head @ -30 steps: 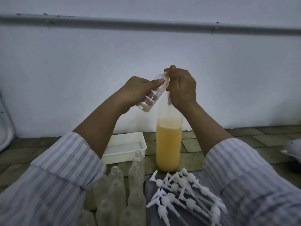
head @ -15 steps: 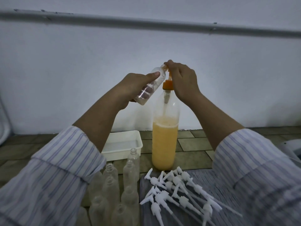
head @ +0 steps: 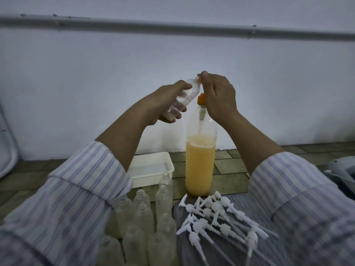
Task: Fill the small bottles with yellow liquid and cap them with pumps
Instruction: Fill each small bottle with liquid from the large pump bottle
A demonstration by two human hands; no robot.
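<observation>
Left hand [head: 165, 104] grips tilted clear small bottle [head: 182, 99], barely filled, right hand [head: 218, 93] fingers curled on orange pump [head: 201, 98] atop half-full yellow big bottle [head: 200, 162]

One large bottle [head: 199, 160] of yellow liquid stands mid-frame, with one white tray [head: 151, 169] left of it. Roughly ten empty small bottles [head: 144, 217] cluster at lower centre, plus one held small bottle [head: 182, 100]. About ten white pumps [head: 217, 221] lie lower right.

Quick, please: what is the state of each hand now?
Left hand: grip closed around small bottle.
Right hand: grip on orange pump head.
</observation>
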